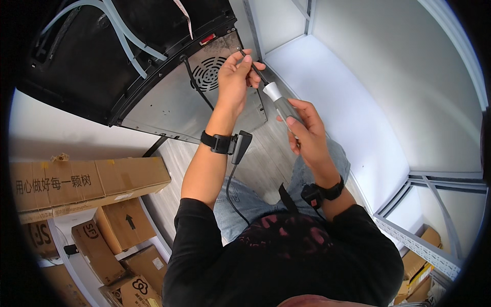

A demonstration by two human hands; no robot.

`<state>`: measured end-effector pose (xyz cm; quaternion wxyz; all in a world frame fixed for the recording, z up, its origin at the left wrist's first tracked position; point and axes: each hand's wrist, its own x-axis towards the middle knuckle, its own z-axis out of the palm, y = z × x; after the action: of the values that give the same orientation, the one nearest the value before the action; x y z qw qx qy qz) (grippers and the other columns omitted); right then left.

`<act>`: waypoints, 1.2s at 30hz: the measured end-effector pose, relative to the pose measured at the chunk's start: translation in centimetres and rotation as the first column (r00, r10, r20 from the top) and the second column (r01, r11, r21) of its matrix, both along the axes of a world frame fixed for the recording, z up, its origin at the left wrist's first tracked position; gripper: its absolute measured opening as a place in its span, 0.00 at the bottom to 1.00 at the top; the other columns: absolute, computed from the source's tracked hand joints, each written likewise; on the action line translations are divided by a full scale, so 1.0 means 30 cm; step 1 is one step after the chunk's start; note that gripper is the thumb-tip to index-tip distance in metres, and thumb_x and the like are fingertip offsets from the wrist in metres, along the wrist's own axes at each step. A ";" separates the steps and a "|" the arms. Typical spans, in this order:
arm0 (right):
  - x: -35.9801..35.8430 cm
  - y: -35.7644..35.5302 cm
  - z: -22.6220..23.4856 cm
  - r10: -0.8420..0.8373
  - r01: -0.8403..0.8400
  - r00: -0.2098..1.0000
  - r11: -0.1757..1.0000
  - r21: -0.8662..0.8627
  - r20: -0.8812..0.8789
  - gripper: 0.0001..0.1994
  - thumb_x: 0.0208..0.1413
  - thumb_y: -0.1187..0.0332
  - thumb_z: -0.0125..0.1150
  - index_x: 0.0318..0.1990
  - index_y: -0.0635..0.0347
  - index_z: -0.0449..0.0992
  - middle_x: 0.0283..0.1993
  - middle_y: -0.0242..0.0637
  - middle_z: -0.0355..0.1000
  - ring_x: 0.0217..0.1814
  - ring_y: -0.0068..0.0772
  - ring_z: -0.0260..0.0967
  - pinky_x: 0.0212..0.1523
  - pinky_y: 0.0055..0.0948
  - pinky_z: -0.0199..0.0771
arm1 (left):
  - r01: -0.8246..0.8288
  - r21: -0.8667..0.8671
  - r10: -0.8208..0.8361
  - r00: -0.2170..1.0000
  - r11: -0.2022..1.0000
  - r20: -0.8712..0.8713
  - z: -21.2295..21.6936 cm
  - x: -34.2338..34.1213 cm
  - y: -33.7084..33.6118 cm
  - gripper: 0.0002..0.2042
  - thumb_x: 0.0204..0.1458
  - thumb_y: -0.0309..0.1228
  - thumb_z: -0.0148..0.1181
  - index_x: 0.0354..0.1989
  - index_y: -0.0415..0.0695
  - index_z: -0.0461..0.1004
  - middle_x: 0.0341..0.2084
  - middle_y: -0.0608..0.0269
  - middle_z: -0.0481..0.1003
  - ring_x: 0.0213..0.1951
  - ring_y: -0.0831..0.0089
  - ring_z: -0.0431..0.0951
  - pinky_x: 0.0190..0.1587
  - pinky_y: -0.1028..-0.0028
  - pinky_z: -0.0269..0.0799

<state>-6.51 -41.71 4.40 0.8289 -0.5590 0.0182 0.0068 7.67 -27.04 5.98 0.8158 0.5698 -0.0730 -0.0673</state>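
My right hand (pixel 308 133) is wrapped around the thick grey and white handle of a screwdriver (pixel 286 108), which slants up and to the left. The fingers of my left hand (pixel 237 79) pinch its dark shaft close to the tip. A tiny bright spot shows at the tip, too small to name. Both hands are in front of the metal back panel (pixel 169 112) of a black appliance, beside its round slotted vent (pixel 208 73). Whether the tip touches the panel I cannot tell.
Pale hoses (pixel 120 30) run over the appliance's black upper part, and a black cord (pixel 197 84) hangs by the vent. Cardboard boxes (pixel 92 184) fill a shelf at the left. A white wall panel (pixel 327 87) with metal framing rises at the right. More cartons (pixel 417 263) lie lower right.
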 end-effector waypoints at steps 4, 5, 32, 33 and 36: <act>0.001 0.001 0.004 0.011 -0.011 1.000 1.000 0.021 -0.008 0.17 0.59 0.72 0.50 0.55 0.62 0.59 0.42 0.42 0.69 0.16 0.13 0.57 0.12 0.14 0.56 | -0.003 0.018 0.003 1.000 1.000 0.000 0.008 0.000 0.002 0.12 0.59 0.30 0.49 0.48 0.38 0.65 0.27 0.56 0.77 0.18 0.81 0.69 0.22 0.81 0.65; 0.000 0.001 0.007 0.013 -0.013 1.000 0.999 0.030 -0.015 0.17 0.59 0.71 0.50 0.55 0.62 0.59 0.42 0.42 0.69 0.16 0.13 0.57 0.11 0.15 0.56 | -0.005 0.014 0.005 1.000 1.000 0.004 0.010 0.000 0.002 0.12 0.59 0.30 0.49 0.48 0.37 0.65 0.27 0.56 0.77 0.18 0.81 0.69 0.21 0.81 0.65; -0.021 0.062 0.066 -0.097 0.542 0.814 0.482 -0.688 0.573 0.22 0.40 0.78 0.63 0.48 0.54 0.73 0.38 0.36 0.67 0.30 0.37 0.68 0.31 0.29 0.68 | 0.117 0.157 -0.102 0.990 0.981 -0.102 0.064 -0.029 0.032 0.12 0.56 0.33 0.55 0.43 0.38 0.66 0.21 0.63 0.73 0.16 0.79 0.72 0.20 0.81 0.70; -0.022 0.056 0.067 -0.082 0.547 0.811 0.456 -0.702 0.579 0.23 0.40 0.78 0.63 0.48 0.54 0.73 0.38 0.36 0.67 0.30 0.37 0.68 0.31 0.29 0.68 | 0.118 0.140 -0.102 0.988 0.983 -0.117 0.068 -0.027 0.029 0.11 0.56 0.31 0.55 0.42 0.37 0.66 0.19 0.63 0.73 0.16 0.78 0.72 0.20 0.81 0.70; 0.010 0.048 0.038 -0.135 0.635 0.727 0.506 -0.583 0.674 0.23 0.42 0.77 0.63 0.49 0.58 0.70 0.39 0.38 0.67 0.28 0.37 0.68 0.29 0.30 0.68 | 0.125 0.130 -0.113 0.988 0.984 -0.101 0.069 -0.018 0.025 0.10 0.56 0.32 0.55 0.39 0.38 0.67 0.17 0.64 0.72 0.15 0.79 0.71 0.20 0.82 0.70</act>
<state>-6.20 -40.25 5.55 0.4414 -0.8187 -0.0872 -0.3568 7.12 -26.29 8.03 0.7721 0.6148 -0.0640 -0.1473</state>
